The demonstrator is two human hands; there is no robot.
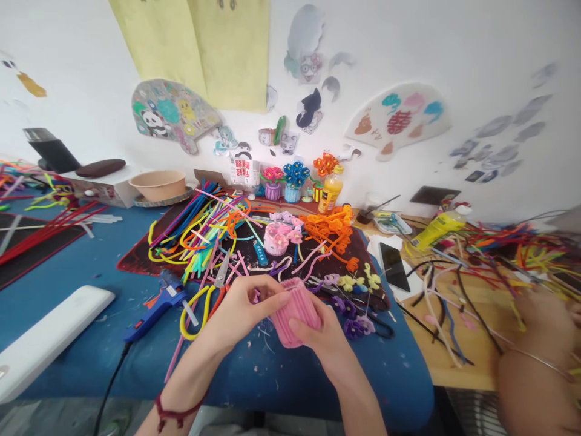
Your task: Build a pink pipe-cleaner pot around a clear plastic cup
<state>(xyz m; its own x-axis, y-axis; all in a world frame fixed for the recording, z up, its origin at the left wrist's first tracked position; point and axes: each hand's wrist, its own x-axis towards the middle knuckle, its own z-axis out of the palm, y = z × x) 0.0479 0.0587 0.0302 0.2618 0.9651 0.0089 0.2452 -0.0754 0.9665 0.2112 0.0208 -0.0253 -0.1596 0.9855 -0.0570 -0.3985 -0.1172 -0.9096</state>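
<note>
Pink pipe-cleaner cup, lower centre of the frame, held just above the blue surface. Left hand pinches its upper rim with the fingertips; right hand grips its lower side, thumb across. Blue glue gun lies to the left; another person's arm is at lower right.

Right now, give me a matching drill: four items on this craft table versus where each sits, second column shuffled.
1. pink ribbed pipe-cleaner cup
2. blue plastic glue gun
3. black flat phone
4. tan round bowl

A. on the blue tablecloth, front left
B. back left, beside the white box
C. held by left hand and right hand
D. lying flat, right of the orange pipe-cleaner pile

Pairs: 1-C, 2-A, 3-D, 4-B
</note>
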